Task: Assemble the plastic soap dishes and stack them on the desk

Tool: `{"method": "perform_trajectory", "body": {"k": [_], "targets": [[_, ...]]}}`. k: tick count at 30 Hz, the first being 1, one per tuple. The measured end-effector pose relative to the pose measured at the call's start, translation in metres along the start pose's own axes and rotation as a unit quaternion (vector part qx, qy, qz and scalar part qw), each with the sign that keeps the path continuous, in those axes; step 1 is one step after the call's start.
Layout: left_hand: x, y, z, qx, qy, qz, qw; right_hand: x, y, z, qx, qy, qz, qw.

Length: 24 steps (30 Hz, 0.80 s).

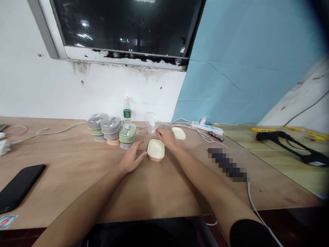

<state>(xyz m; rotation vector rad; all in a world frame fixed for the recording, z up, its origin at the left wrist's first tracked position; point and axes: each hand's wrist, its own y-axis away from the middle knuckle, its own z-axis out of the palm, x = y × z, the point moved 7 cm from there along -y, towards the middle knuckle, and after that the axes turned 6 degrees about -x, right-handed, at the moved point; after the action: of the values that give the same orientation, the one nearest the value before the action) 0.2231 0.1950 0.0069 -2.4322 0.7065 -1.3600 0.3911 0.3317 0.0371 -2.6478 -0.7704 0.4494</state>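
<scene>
A small lunch box [156, 149] with a cream inside and a pinkish outside sits on the table in front of me. My left hand [132, 157] is beside it on the left, fingers apart, the thumb reaching the box's edge; whether it touches is unclear. Beyond the box, my right hand [165, 135] has its fingers drawn together at a clear plastic piece [151, 120]. What lies between those fingertips is too small to make out. A cream lid-like piece [179, 133] lies just right of that hand.
Stacked lunch boxes, grey [111, 125] and green [128, 132], stand left of my hands. Behind them is a water bottle [127, 109]. A power strip [208, 128] with white cables lies at the back right. A black phone [22, 187] is at the left.
</scene>
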Motion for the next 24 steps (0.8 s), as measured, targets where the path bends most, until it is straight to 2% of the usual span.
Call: {"method": "perform_trajectory", "body": {"k": [4,9,13,18,22,24], "targets": [[0.011,0.0,0.008,-0.07,-0.092,0.036,0.993,0.022,-0.025,0.013,-0.06,0.069,0.029,0.995],[0.009,0.0,0.008,-0.096,-0.118,0.025,0.988,0.024,-0.034,0.037,-0.102,0.076,0.057,0.99],[0.004,0.0,0.006,-0.102,-0.125,0.021,0.987,0.027,-0.032,0.04,-0.087,0.046,0.083,0.992],[0.003,0.0,0.006,-0.107,-0.134,0.017,0.985,0.028,-0.029,0.037,-0.106,0.004,0.094,0.99],[0.002,0.0,0.007,-0.109,-0.155,0.019,0.982,0.019,-0.016,0.023,-0.046,-0.048,0.094,0.993],[0.0,0.0,0.006,-0.107,-0.17,0.022,0.979,0.012,-0.002,0.018,-0.024,-0.082,0.071,0.994]]}}
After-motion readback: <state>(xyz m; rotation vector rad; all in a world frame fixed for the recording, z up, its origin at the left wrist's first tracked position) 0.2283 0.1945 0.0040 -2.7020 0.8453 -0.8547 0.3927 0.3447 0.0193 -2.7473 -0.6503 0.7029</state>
